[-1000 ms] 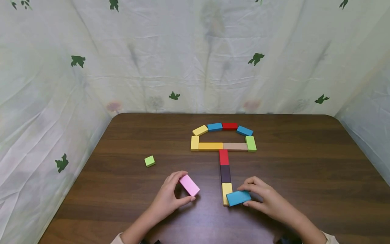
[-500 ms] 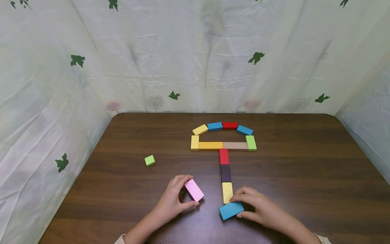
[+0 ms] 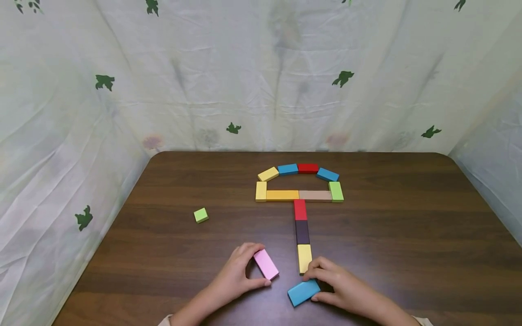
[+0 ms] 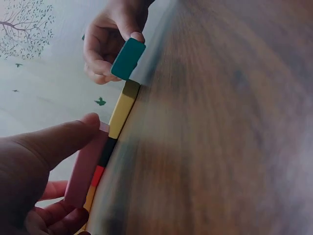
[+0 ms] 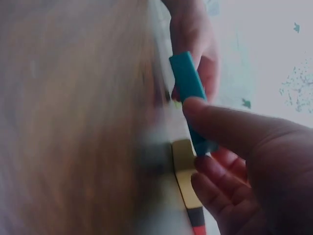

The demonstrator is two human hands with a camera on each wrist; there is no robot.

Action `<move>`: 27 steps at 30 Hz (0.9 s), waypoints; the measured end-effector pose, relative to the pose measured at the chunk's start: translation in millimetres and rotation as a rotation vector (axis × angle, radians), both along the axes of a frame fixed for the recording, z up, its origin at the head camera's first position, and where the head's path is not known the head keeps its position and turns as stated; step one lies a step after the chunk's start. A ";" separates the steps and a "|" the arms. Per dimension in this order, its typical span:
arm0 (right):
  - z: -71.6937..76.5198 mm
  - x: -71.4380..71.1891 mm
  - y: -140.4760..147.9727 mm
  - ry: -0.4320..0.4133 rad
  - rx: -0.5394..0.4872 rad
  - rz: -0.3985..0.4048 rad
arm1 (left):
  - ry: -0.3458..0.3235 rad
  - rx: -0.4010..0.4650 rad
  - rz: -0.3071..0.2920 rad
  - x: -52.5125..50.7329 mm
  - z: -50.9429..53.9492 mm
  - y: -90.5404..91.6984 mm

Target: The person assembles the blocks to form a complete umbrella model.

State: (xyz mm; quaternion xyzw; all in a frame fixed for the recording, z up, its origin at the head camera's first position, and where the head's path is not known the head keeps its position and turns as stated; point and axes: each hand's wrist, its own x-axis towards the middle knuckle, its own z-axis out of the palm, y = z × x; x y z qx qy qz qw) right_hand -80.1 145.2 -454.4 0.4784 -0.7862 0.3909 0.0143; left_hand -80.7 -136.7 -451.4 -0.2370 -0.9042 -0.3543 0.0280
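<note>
My left hand (image 3: 240, 274) pinches a pink block (image 3: 266, 264) between thumb and fingers, left of the column of blocks; the left wrist view shows the pink block (image 4: 86, 167) from the side. My right hand (image 3: 338, 285) holds a blue block (image 3: 303, 292) by its right end, tilted, just nearer than the column's near end. That end is a yellow block (image 3: 304, 259), followed farther off by a dark block (image 3: 302, 232) and a red block (image 3: 300, 209). In the right wrist view the thumb lies across the blue block (image 5: 188, 73).
Beyond the column, several coloured blocks form a closed outline, with an orange block (image 3: 282, 195) and a tan block (image 3: 315, 195) along its base. A small green block (image 3: 200, 215) lies alone to the left. A patterned cloth (image 3: 261, 81) hangs behind the wooden table (image 3: 408, 235).
The right hand has drawn the blue block nearer and leftward, off the yellow block it overlapped. The left hand has moved the pink block nearer and to the right.
</note>
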 end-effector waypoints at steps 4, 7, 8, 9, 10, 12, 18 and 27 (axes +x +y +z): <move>-1.1 2.5 -3.1 -0.004 0.039 -0.029 | -0.029 -0.024 -0.006 0.0 -0.7 1.1; -1.1 3.8 -4.2 -0.012 0.084 -0.069 | -0.028 -0.043 -0.012 -0.1 -2.1 1.7; -1.5 4.0 -4.3 -0.008 0.096 -0.081 | -0.022 -0.051 -0.013 0.0 -2.9 1.8; -2.0 4.1 -4.4 -0.006 0.108 -0.092 | -0.017 -0.059 -0.014 0.2 -3.4 2.0; -2.6 4.1 -4.4 0.004 0.114 -0.102 | -0.013 -0.070 -0.014 0.4 -4.0 2.2; -4.4 3.6 -4.6 0.033 0.110 -0.113 | -0.010 -0.087 -0.012 0.7 -4.9 2.7; -7.5 3.1 -6.2 0.106 0.082 -0.124 | -0.004 -0.106 -0.009 1.1 -6.5 3.4; -8.8 3.1 -6.6 0.024 0.087 -0.148 | 0.004 -0.115 -0.013 0.7 -7.9 2.9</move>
